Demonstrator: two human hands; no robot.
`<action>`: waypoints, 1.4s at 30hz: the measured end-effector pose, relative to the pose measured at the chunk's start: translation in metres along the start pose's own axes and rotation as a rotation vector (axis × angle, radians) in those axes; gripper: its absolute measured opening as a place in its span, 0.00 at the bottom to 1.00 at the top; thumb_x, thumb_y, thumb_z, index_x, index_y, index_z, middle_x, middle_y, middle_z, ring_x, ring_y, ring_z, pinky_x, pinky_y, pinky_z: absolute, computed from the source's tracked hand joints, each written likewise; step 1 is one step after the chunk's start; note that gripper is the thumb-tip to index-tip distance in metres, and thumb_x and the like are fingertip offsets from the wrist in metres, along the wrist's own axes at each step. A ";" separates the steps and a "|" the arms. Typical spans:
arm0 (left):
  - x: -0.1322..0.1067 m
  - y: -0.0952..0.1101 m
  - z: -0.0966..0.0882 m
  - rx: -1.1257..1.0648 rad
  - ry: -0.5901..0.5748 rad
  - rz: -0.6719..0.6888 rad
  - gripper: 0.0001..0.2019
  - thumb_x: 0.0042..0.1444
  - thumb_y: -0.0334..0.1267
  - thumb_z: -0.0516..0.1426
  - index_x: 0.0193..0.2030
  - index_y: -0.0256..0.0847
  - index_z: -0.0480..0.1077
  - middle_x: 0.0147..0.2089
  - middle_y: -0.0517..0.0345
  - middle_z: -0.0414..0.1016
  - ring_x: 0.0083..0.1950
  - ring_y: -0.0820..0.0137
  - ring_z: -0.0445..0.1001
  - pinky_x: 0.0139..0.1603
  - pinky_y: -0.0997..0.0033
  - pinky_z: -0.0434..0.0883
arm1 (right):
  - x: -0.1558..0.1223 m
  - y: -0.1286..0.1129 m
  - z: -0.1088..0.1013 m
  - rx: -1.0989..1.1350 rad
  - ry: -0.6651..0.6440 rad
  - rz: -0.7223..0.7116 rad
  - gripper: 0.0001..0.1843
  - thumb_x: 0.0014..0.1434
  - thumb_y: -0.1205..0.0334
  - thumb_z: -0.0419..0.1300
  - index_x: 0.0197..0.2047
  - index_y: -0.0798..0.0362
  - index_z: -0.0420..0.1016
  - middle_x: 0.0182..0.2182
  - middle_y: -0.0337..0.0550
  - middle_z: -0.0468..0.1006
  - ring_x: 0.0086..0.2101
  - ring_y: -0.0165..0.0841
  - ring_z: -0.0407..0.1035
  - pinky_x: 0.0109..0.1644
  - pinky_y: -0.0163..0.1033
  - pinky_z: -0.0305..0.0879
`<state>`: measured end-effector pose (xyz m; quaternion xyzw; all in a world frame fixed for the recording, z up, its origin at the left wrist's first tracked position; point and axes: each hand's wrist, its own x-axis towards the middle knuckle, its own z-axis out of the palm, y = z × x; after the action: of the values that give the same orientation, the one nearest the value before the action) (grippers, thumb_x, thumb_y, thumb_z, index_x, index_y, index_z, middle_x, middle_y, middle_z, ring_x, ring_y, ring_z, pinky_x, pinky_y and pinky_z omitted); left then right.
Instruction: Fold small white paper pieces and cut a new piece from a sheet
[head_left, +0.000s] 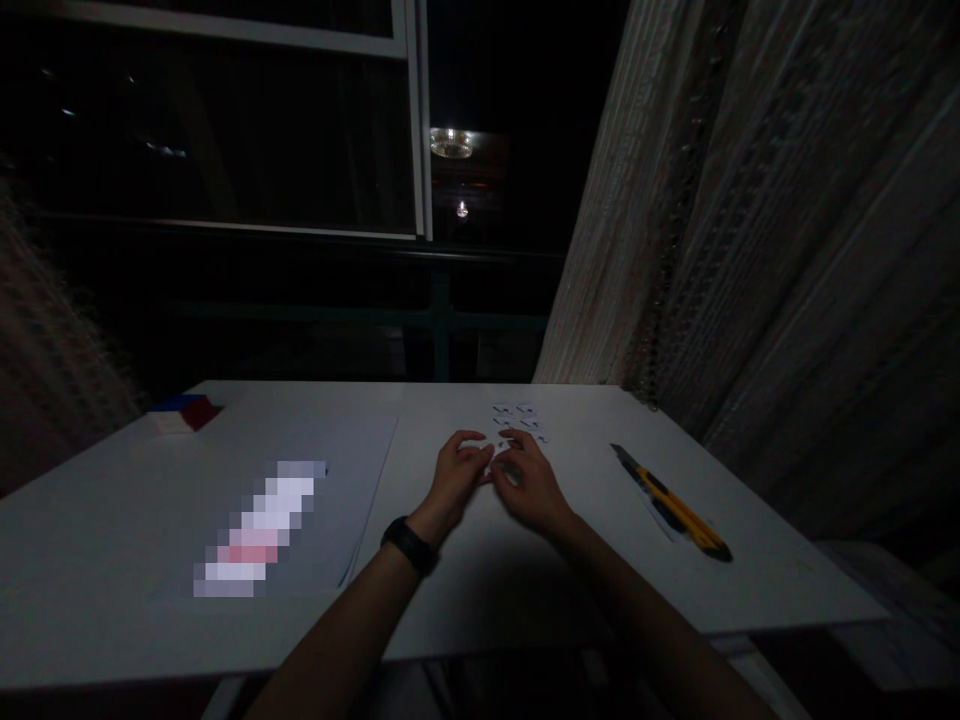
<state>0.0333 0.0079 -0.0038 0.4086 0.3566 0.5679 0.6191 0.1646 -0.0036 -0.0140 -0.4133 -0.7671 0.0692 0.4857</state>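
My left hand point(455, 478) and my right hand point(531, 487) meet over the middle of the white table. Their thumbs and fingertips pinch a small white piece point(498, 450), which looks like paper with a dark mark. Fingers cover much of it. Just beyond my fingertips, several similar small white pieces point(527, 410) with dark marks lie in short rows. My left wrist wears a dark band point(409, 545).
A yellow and black utility knife point(679, 510) lies at the right. White paper sheets point(367, 450) lie on the left, bearing a pixelated item point(259, 525). A blue, red and white block point(180, 413) sits far left. Curtains point(622, 200) flank the dark window.
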 end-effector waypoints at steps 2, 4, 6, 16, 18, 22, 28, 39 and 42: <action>0.000 0.001 0.000 -0.010 0.000 -0.002 0.22 0.37 0.38 0.65 0.41 0.40 0.65 0.22 0.65 0.69 0.23 0.77 0.68 0.28 0.72 0.70 | 0.000 0.000 0.000 -0.001 -0.001 0.006 0.04 0.51 0.67 0.56 0.31 0.51 0.71 0.50 0.47 0.63 0.48 0.36 0.63 0.53 0.46 0.60; -0.001 0.001 0.000 -0.009 0.005 -0.021 0.23 0.36 0.38 0.65 0.41 0.39 0.66 0.24 0.61 0.71 0.25 0.75 0.70 0.30 0.71 0.70 | -0.001 0.000 0.000 -0.001 0.007 0.012 0.04 0.51 0.66 0.56 0.31 0.51 0.71 0.50 0.47 0.63 0.47 0.37 0.63 0.53 0.46 0.60; -0.001 0.001 0.000 -0.002 0.009 -0.041 0.21 0.35 0.38 0.66 0.38 0.36 0.68 0.26 0.57 0.72 0.27 0.72 0.72 0.30 0.71 0.70 | -0.001 0.001 0.000 -0.002 0.011 0.022 0.04 0.52 0.66 0.56 0.32 0.51 0.71 0.50 0.47 0.62 0.46 0.36 0.64 0.53 0.46 0.61; 0.000 0.000 0.002 0.047 0.026 -0.008 0.18 0.34 0.40 0.67 0.32 0.35 0.68 0.22 0.59 0.72 0.23 0.74 0.69 0.25 0.74 0.68 | 0.000 0.003 0.000 -0.033 -0.038 0.059 0.05 0.51 0.66 0.56 0.34 0.52 0.69 0.47 0.48 0.64 0.49 0.38 0.63 0.51 0.45 0.62; 0.000 -0.001 0.002 0.045 0.026 -0.006 0.19 0.34 0.40 0.67 0.33 0.35 0.68 0.23 0.59 0.72 0.23 0.74 0.70 0.26 0.74 0.69 | 0.000 0.004 0.001 -0.040 -0.041 0.071 0.04 0.51 0.66 0.56 0.34 0.52 0.69 0.47 0.48 0.64 0.48 0.37 0.63 0.51 0.45 0.62; 0.001 -0.001 0.000 0.001 0.008 0.001 0.20 0.34 0.39 0.66 0.35 0.36 0.68 0.22 0.59 0.71 0.24 0.73 0.71 0.30 0.69 0.71 | 0.000 0.006 -0.003 -0.015 -0.092 0.072 0.05 0.54 0.63 0.55 0.35 0.51 0.70 0.48 0.48 0.64 0.48 0.37 0.63 0.51 0.45 0.61; 0.002 -0.001 0.000 -0.048 0.045 -0.026 0.16 0.35 0.35 0.66 0.33 0.34 0.69 0.23 0.59 0.71 0.26 0.73 0.71 0.33 0.65 0.74 | 0.004 0.012 -0.008 0.064 -0.172 0.109 0.09 0.58 0.59 0.52 0.33 0.51 0.72 0.47 0.47 0.65 0.48 0.36 0.62 0.53 0.45 0.58; -0.003 0.000 0.003 -0.057 0.086 -0.067 0.11 0.37 0.31 0.64 0.31 0.34 0.69 0.26 0.55 0.72 0.29 0.72 0.72 0.32 0.65 0.75 | 0.000 0.004 0.009 0.011 -0.079 0.076 0.07 0.61 0.64 0.43 0.38 0.51 0.60 0.39 0.48 0.64 0.40 0.36 0.63 0.46 0.45 0.63; -0.003 -0.001 0.003 -0.011 0.124 -0.071 0.11 0.38 0.33 0.64 0.30 0.35 0.69 0.26 0.56 0.72 0.26 0.74 0.71 0.29 0.69 0.74 | -0.001 0.002 0.012 -0.024 -0.050 0.062 0.07 0.60 0.65 0.44 0.40 0.51 0.60 0.41 0.50 0.63 0.43 0.38 0.62 0.48 0.47 0.62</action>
<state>0.0361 0.0043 -0.0037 0.3563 0.4054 0.5716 0.6180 0.1563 0.0008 -0.0221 -0.4408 -0.7666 0.0853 0.4590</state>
